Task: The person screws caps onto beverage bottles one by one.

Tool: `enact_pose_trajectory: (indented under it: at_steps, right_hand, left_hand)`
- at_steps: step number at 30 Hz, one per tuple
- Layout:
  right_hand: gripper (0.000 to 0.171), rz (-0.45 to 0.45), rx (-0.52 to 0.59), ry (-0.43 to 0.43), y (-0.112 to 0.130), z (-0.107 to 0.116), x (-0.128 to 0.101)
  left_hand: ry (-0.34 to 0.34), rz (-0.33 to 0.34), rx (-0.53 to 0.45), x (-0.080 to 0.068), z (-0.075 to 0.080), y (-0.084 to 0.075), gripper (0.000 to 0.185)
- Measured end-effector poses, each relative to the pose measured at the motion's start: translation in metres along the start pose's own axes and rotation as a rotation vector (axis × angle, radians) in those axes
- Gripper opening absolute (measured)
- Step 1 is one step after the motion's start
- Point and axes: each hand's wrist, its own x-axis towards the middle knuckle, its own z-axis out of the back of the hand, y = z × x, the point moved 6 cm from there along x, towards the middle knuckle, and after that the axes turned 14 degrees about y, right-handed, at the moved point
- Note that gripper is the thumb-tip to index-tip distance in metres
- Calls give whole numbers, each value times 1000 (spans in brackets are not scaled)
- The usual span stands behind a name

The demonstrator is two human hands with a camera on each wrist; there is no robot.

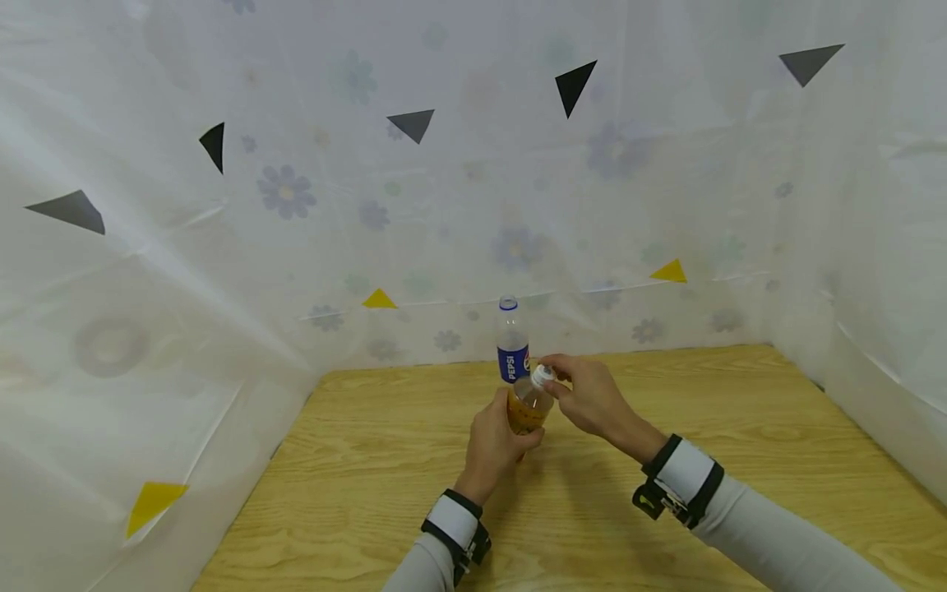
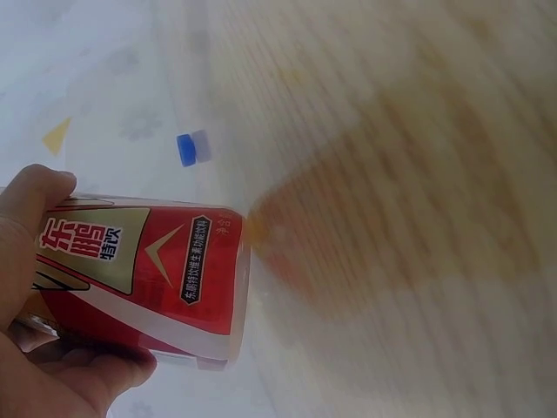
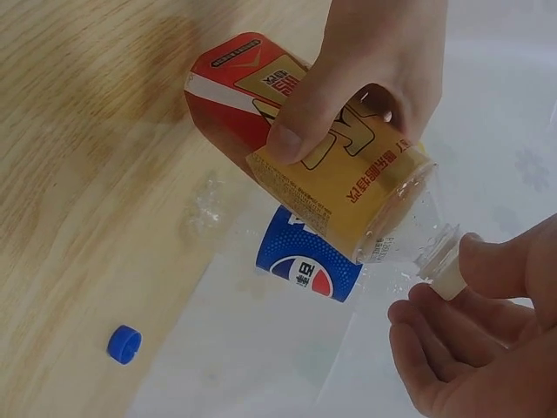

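Note:
My left hand [image 1: 494, 440] grips a small plastic bottle [image 1: 527, 409] with a red and gold label, held just above the wooden table [image 1: 370, 493]. Its thumb [image 3: 291, 131] and fingers wrap the label [image 3: 331, 174]. My right hand [image 1: 588, 396] pinches the bottle's white cap [image 1: 542, 376] between thumb and fingers; the cap [image 3: 444, 277] sits on the neck. The left wrist view shows the bottle's base end [image 2: 157, 279] in my left hand [image 2: 35, 348]. Directly behind stands a clear Pepsi bottle [image 1: 512, 341] with a blue label [image 3: 309, 266].
A loose blue cap [image 3: 124, 343] lies on the table near the Pepsi bottle, also seen as the blue cap [image 2: 191, 148] in the left wrist view. White floral plastic sheeting [image 1: 222, 288] with triangle stickers walls the table at the back and both sides.

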Motion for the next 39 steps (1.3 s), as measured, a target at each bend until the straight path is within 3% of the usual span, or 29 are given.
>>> enact_pose_trajectory:
  at_steps: [11, 18, 28, 39]
  right_hand:
    - [25, -82, 39, -23, -7, 1, -1]
    - [25, -87, 34, -18, -11, 1, -1]
    - [64, -90, -46, 37, -10, -1, -2]
    - [46, -31, -41, 41, -5, 1, -2]
  left_hand:
    - [9, -7, -10, 0, -1, -2, 61]
    - [12, -4, -4, 1, -1, 0, 62]
    - [21, 16, -13, 1, -1, 1, 63]
    - [14, 9, -19, 1, -1, 1, 65]
